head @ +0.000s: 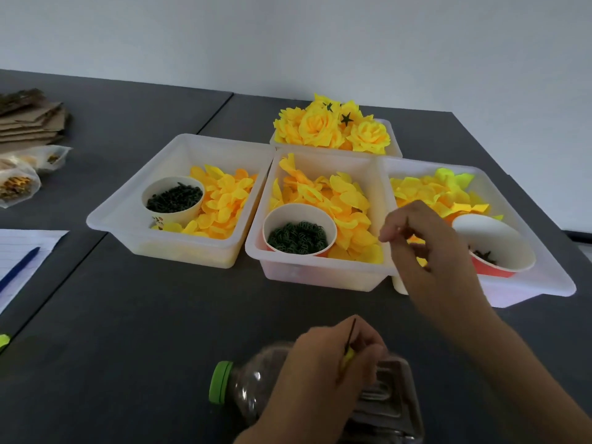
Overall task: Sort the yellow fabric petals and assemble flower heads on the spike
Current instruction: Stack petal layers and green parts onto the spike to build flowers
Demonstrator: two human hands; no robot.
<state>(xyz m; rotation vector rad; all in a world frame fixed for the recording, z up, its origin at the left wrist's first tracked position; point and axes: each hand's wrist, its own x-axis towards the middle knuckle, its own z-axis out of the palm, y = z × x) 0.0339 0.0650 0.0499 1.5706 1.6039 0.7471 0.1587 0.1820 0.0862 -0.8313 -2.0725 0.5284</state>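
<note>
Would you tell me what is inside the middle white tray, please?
The middle tray holds loose yellow petals and a paper cup of small dark green ring pieces. Whatever lies beneath the petals and the cup is covered.

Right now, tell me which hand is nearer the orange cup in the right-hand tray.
Right. The right hand hovers at the right-hand tray's near-left edge, beside the orange cup. The left hand is down by the plastic bottle, gripping the spike.

left hand (pixel 333 363) pinches spike (pixel 352 331) | right hand (pixel 429 248) curled above middle tray (pixel 256 238) | bottle (pixel 243 386) lying
</note>
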